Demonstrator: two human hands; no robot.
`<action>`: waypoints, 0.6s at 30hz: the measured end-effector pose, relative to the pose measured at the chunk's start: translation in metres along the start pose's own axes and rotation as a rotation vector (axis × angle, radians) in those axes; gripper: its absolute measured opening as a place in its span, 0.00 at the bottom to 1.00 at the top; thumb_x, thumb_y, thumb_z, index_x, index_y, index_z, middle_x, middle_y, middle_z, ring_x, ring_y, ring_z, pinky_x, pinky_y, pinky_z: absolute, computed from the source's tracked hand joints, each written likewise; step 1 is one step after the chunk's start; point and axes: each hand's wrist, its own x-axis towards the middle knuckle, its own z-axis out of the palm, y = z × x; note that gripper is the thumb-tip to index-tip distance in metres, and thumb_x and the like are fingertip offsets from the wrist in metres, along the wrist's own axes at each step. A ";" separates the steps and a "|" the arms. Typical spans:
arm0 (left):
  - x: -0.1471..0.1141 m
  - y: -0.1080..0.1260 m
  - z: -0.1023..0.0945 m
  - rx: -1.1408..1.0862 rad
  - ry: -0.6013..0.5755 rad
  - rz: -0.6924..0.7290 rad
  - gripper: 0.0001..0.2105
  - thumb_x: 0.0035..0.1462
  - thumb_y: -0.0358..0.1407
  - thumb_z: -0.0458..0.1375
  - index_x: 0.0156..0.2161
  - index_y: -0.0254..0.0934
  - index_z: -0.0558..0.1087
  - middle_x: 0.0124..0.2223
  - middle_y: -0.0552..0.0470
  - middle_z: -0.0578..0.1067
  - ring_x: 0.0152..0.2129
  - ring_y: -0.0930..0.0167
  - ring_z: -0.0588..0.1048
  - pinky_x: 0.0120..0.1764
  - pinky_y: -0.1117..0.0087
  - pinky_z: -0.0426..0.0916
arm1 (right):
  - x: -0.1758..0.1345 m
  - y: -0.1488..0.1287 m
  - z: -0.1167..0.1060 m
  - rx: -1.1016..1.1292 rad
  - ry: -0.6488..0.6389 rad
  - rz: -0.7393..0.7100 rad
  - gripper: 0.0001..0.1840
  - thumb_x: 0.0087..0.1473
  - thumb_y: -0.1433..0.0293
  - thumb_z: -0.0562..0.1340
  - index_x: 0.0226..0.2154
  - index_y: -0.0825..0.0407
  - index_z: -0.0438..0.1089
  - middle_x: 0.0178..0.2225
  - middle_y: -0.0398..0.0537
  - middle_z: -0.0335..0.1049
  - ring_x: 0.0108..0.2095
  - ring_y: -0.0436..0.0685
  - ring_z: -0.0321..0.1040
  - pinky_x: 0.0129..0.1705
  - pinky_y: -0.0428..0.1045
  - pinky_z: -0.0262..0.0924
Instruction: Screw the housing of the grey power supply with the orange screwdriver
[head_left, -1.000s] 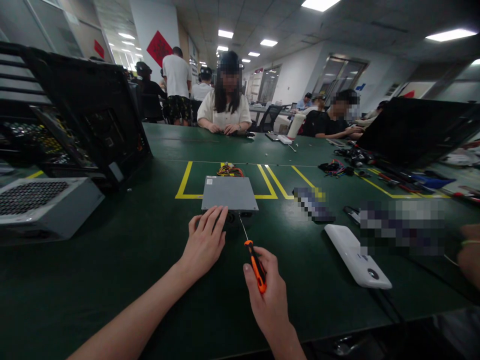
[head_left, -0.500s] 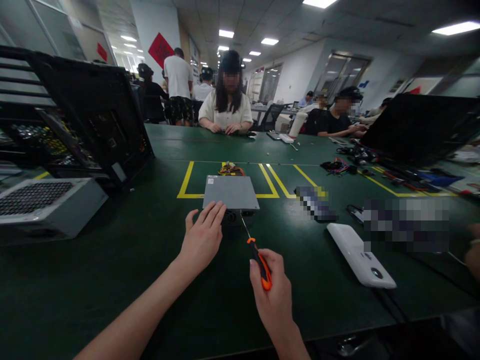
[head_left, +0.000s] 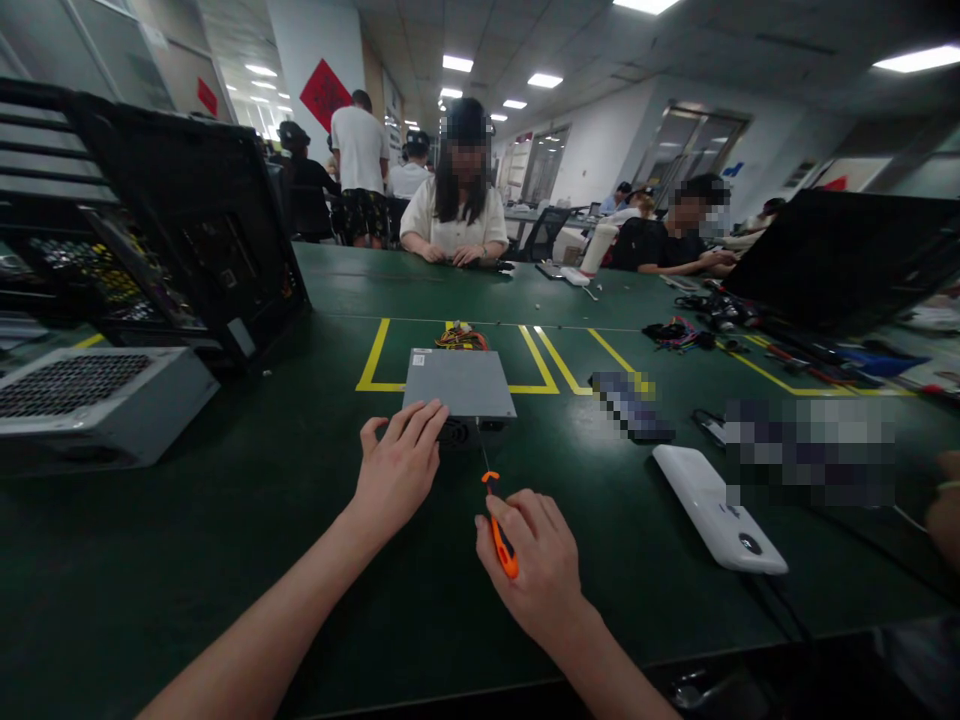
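A grey computer power supply (head_left: 459,380) lies on the green table, its fan and socket side facing me. My left hand (head_left: 397,455) holds it by the near left corner, fingers over the top edge; the thumb is mostly hidden. In my right hand (head_left: 536,550) is a screwdriver (head_left: 504,545) with an orange and black handle, gripped between thumb and fingers. Its thin shaft points up at the near face of the power supply, and the tip meets that face close to the socket. Coloured cables (head_left: 461,338) bunch behind the box.
Left stand another power supply (head_left: 165,410) and an open black computer case (head_left: 255,240). On the right lie a white power bank (head_left: 716,510), a blurred-out object (head_left: 630,405), cables (head_left: 679,335) and a black panel (head_left: 847,270). A person (head_left: 454,220) sits across the table.
My right hand has turned around the screwdriver, and the handle has swung left, so the shaft stands straighter. My left hand stays on the power supply. The view has shifted slightly.
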 end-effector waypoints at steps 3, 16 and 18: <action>0.000 -0.002 0.001 -0.002 0.002 0.000 0.20 0.57 0.29 0.46 0.55 0.42 0.60 0.57 0.49 0.64 0.52 0.62 0.62 0.48 0.53 0.52 | 0.004 0.011 -0.004 -0.048 -0.033 -0.123 0.09 0.51 0.68 0.58 0.35 0.56 0.65 0.25 0.47 0.64 0.26 0.52 0.59 0.27 0.49 0.55; 0.000 -0.003 0.001 -0.030 -0.003 0.023 0.20 0.57 0.30 0.48 0.56 0.39 0.60 0.56 0.46 0.64 0.52 0.62 0.61 0.48 0.55 0.56 | -0.001 0.055 0.005 0.017 0.001 -0.457 0.03 0.45 0.73 0.59 0.28 0.52 0.66 0.22 0.43 0.59 0.25 0.51 0.55 0.28 0.49 0.54; 0.000 -0.003 0.004 -0.040 0.012 0.028 0.21 0.56 0.30 0.49 0.56 0.39 0.59 0.56 0.46 0.64 0.53 0.62 0.61 0.51 0.54 0.55 | -0.001 0.054 0.003 0.048 -0.017 -0.401 0.06 0.46 0.69 0.59 0.30 0.53 0.66 0.23 0.45 0.60 0.25 0.53 0.56 0.27 0.49 0.54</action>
